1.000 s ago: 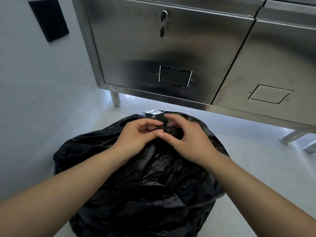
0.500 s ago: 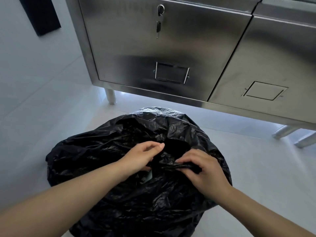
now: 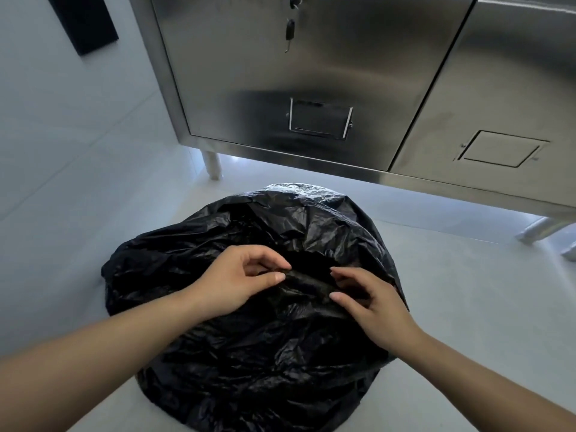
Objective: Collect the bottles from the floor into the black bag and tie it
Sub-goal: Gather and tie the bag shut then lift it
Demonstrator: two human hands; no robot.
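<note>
A full, crinkled black bag (image 3: 249,353) sits on the pale floor right in front of me. Across its top runs a twisted strip of the bag's plastic (image 3: 307,280). My left hand (image 3: 237,282) pinches the left end of that strip between thumb and fingertips. My right hand (image 3: 371,304) pinches the strip's right end, with the fingers curled over it. The two hands are a short gap apart. No bottles show anywhere; whatever is in the bag is hidden.
A stainless steel cabinet (image 3: 311,73) on short legs stands just behind the bag, its lower edge overhanging the floor. A white wall (image 3: 62,135) with a dark panel (image 3: 87,20) closes off the left. Pale floor (image 3: 467,291) lies to the right.
Both hands came down from the bag's far top toward me and drew apart. They now pinch the two ends of a twisted strip. The view tilted slightly.
</note>
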